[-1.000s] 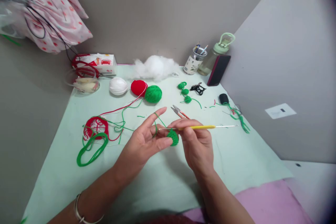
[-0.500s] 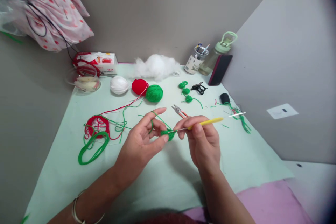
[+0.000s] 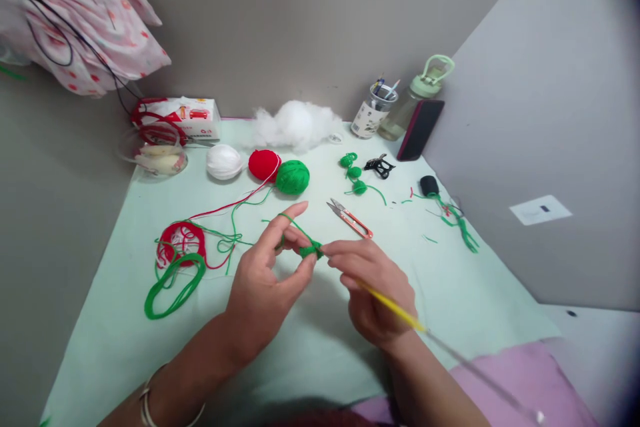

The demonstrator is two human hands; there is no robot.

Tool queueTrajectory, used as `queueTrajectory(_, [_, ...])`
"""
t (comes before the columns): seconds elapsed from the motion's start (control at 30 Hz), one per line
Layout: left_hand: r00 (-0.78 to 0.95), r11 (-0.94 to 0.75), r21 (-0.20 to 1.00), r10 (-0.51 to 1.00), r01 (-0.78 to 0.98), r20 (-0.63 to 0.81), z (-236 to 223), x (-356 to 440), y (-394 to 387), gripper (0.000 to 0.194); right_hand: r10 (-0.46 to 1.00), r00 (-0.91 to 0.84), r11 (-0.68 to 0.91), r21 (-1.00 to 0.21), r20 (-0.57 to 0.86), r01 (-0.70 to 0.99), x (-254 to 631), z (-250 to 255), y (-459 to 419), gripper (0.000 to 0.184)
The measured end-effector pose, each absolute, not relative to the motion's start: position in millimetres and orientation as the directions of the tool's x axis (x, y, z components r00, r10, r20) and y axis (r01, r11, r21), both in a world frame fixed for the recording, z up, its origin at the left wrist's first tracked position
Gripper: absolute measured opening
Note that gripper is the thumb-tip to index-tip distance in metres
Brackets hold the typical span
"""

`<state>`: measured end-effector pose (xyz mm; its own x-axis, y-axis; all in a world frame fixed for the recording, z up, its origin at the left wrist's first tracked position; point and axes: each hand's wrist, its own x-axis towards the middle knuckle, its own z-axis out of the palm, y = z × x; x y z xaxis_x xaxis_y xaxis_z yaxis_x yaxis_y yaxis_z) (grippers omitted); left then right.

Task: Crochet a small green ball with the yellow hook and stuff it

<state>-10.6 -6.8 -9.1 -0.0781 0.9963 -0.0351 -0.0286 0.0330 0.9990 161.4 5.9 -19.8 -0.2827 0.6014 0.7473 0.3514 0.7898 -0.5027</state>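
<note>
My left hand [image 3: 270, 277] pinches a small green crochet piece [image 3: 311, 251] between thumb and middle finger, and a strand of green yarn runs over its raised index finger. My right hand [image 3: 377, 290] is closed on a yellow-handled crochet hook [image 3: 395, 310], whose metal shaft slants down to the right, towards me; its fingertips touch the green piece. Both hands hover over the pale green cloth [image 3: 310, 340] on the table.
Thread snips [image 3: 351, 218] lie just beyond my hands. Behind them sit a green yarn ball [image 3: 293, 177], a red ball [image 3: 265, 165], a white ball [image 3: 225, 162], white stuffing [image 3: 295, 124], small green crocheted balls [image 3: 354, 175] and a black hair clip [image 3: 380, 166]. Loose red and green yarn [image 3: 177, 260] lies left. A cup of pens [image 3: 373, 112], a bottle [image 3: 415, 100] and a phone [image 3: 420, 130] stand at the back right.
The crochet hook has swung from pointing right and away to pointing down towards me. My right fingertips have moved onto the green piece, which my left hand now pinches more tightly.
</note>
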Motion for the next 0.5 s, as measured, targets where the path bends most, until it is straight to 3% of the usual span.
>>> queueTrajectory(0.1, [-0.054, 0.128, 0.965, 0.988, -0.228, -0.144, -5.4, -8.5, -6.1, 0.065, 0.567, -0.332, 0.772, -0.346, 0.754, 0.533, 159.9, -23.7, 1.1, 0.032])
queueTrajectory(0.2, [0.191, 0.379, 0.778, 0.925, -0.5, -0.327, -0.6, -11.0, -3.7, 0.07, 0.543, -0.347, 0.767, -0.283, 0.765, 0.576, 159.3, -26.6, -2.1, 0.048])
queueTrajectory(0.27, [0.341, 0.517, 0.628, 0.856, -0.582, -0.389, 1.0, -15.8, -0.9, 0.066, 0.569, -0.3, 0.778, -0.384, 0.766, 0.497, 158.9, -27.2, -1.0, 0.046])
queueTrajectory(0.33, [0.364, 0.544, 0.563, 0.838, -0.622, -0.407, 1.2, -21.6, 2.5, 0.059, 0.672, -0.164, 0.727, -0.599, 0.722, 0.337, 157.9, -26.3, 3.0, 0.037])
queueTrajectory(0.43, [0.297, 0.48, 0.595, 0.874, -0.645, -0.384, -0.3, -28.2, 7.0, 0.049, 0.855, 0.009, 0.518, -0.855, 0.518, 0.02, 154.6, -23.1, 11.3, 0.023])
queueTrajectory(0.5, [0.289, 0.453, 0.643, 0.891, -0.618, -0.351, -2.4, -29.0, 8.3, 0.048, 0.923, 0.012, 0.381, -0.911, 0.384, -0.155, 152.1, -21.6, 15.9, 0.018])
